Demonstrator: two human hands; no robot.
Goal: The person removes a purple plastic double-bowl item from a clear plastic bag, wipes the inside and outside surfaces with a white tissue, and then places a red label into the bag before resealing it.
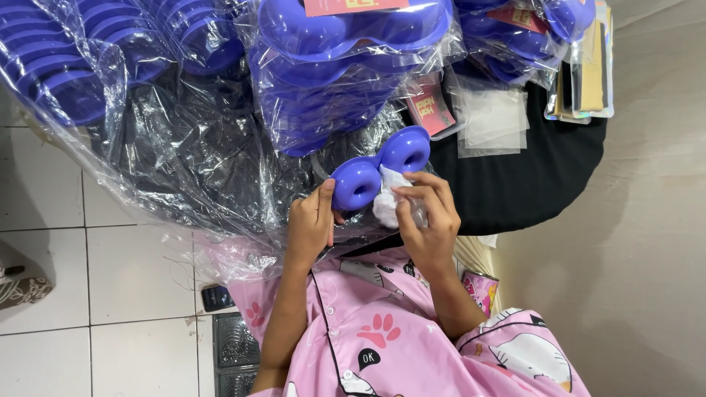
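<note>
White-tiled floor, bagged purple stacks: left hand fingers grip one unbagged purple double-cup piece, right hand fingers pinch white cloth against it.

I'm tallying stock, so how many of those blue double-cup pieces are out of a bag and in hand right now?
1. A single loose blue double-cup piece is held by the left hand, with the right hand pressing a white cloth against it. Many more sit stacked inside clear bags above, uncountable.

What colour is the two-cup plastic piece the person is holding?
The two-cup plastic piece is a solid purple-blue, clear in the head view.
</note>
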